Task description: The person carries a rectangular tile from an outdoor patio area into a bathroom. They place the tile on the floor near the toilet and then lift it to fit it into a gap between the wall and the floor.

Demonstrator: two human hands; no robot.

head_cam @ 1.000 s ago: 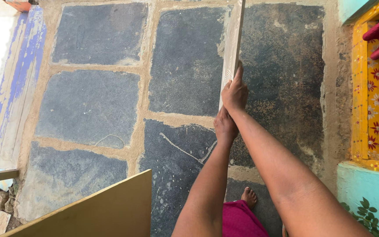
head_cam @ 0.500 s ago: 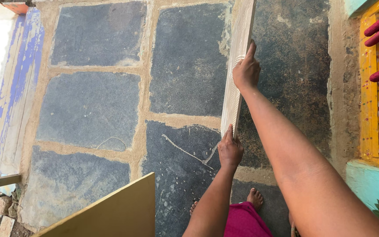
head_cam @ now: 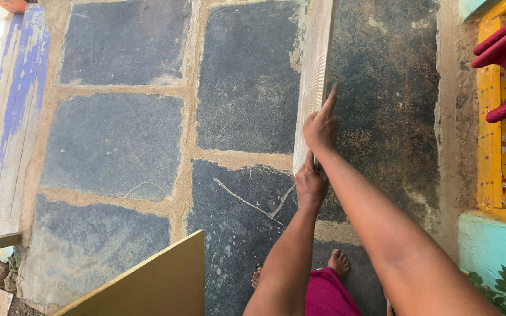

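Yellow board at near floor edge. Left hand clamped on near end of pale wooden plank; right hand gripping plank just beyond, above floor's centre. Step: carrying plank; next move likely needs steady two-handed grip.

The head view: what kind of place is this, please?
Probably an outdoor courtyard or doorstep of a house: dark stone floor slabs with sandy joints, a painted yellow door frame, and bare feet on the ground.

pale ridged plank, dark grey paving slabs
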